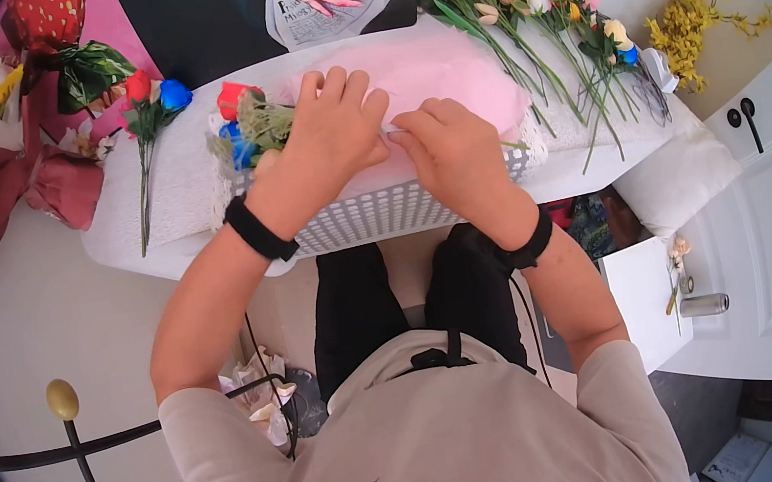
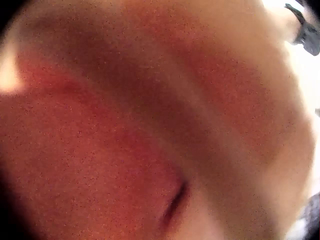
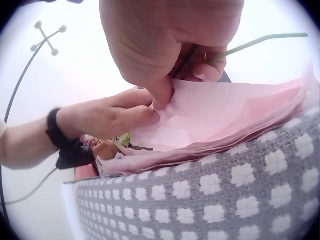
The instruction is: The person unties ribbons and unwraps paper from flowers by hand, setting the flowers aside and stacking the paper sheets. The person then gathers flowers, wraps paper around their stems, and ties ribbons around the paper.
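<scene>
Pink wrapping paper (image 1: 450, 64) lies in layers on a grey cloth with white flower spots (image 1: 358, 220). My left hand (image 1: 332, 135) grips the paper near a bunch with a red rose (image 1: 236, 97), a blue rose (image 1: 242, 149) and pale green filler sprigs (image 1: 267, 124). Close beside it, my right hand (image 1: 457, 152) pinches the paper's near edge between thumb and fingers. In the right wrist view both thumbs meet at the fold, and a green stem (image 3: 265, 40) sticks out past the right fingers. Skin fills most of the left wrist view, blurred.
Loose artificial flowers (image 1: 539, 32) lie at the right of the white table (image 1: 142, 260). A red and blue rose pair (image 1: 145, 127) rests at the left, beside a dark red wrapped bouquet (image 1: 23, 183). Yellow sprigs (image 1: 686, 26) stand at the far right.
</scene>
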Demonstrator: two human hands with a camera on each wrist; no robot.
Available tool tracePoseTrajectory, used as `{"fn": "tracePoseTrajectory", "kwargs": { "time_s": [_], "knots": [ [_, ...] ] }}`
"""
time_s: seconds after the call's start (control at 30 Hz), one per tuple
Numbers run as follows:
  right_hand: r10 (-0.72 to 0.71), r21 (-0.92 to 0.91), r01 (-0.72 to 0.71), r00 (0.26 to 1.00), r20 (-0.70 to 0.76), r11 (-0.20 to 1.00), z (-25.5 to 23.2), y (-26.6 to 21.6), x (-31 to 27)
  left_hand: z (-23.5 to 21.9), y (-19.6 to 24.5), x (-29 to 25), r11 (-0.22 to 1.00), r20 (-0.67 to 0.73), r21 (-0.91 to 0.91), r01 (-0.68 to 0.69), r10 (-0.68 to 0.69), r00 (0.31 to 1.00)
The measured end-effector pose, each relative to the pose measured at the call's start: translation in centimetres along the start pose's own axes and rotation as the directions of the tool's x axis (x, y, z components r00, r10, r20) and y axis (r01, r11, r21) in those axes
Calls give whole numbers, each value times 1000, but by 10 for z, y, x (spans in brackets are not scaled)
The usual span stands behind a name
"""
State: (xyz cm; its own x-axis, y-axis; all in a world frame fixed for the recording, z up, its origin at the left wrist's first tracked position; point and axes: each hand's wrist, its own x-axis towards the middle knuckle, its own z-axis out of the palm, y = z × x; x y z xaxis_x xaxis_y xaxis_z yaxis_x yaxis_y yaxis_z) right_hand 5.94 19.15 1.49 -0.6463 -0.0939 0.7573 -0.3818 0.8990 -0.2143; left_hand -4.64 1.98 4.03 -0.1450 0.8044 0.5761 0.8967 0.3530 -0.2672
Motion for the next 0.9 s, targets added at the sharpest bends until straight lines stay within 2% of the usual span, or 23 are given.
{"fn": "tracePoseTrajectory", "kwargs": {
  "time_s": [0.03,0.07,0.1,0.13,0.17,0.23,0.27,0.33,0.37,0.43,0.53,0.67,0.73,0.77,0.83,0.87,0.9],
  "knots": [
    [46,90,-44,999,-18,995,0,1,0,1,3,1,995,-120,100,-14,26,992],
    [41,94,-39,999,-18,995,-2,1,1,3,6,-2,994,-119,105,-10,23,993],
    [168,290,-179,984,60,940,-6,1,2,6,9,-5,993,-186,116,9,13,982],
    [271,460,-317,949,164,829,-10,0,4,8,10,-8,991,-252,128,30,4,968],
    [259,468,-307,952,166,829,-13,-3,6,4,11,-8,990,-251,139,38,-2,968],
    [332,489,-413,910,247,769,-17,-8,8,-2,12,-7,998,-235,45,51,-39,971],
    [320,496,-403,915,248,769,-17,-9,7,-3,10,-7,997,-235,57,58,-43,971],
    [116,201,-126,991,60,971,-16,-10,7,-1,7,-6,998,-163,46,52,-44,986],
    [109,206,-118,992,57,971,-18,-13,9,-1,5,-5,997,-164,55,55,-45,985],
    [7,41,-6,1000,-11,999,-24,-20,14,-1,3,-3,1000,-154,11,20,-18,988],
    [-77,-30,76,997,-30,997,-20,-18,13,-2,2,-4,998,-111,-55,21,-27,993],
    [-90,-48,89,995,-36,995,-14,-19,12,-8,4,-1,998,-133,-42,44,-50,990],
    [-80,60,83,996,-47,995,-12,-16,12,-16,5,4,999,-176,28,39,-33,984],
    [-79,56,82,996,-47,995,-12,-16,13,-14,6,5,999,-179,26,37,-31,983],
    [163,387,-148,987,-5,910,-12,-17,14,-10,6,5,978,-349,203,48,26,937],
    [163,387,-148,987,-6,910,-16,-18,15,-13,7,5,978,-349,203,48,26,937],
    [253,463,-289,957,139,838,-25,-20,18,-17,7,5,982,-355,188,32,37,934]
  ]
}}
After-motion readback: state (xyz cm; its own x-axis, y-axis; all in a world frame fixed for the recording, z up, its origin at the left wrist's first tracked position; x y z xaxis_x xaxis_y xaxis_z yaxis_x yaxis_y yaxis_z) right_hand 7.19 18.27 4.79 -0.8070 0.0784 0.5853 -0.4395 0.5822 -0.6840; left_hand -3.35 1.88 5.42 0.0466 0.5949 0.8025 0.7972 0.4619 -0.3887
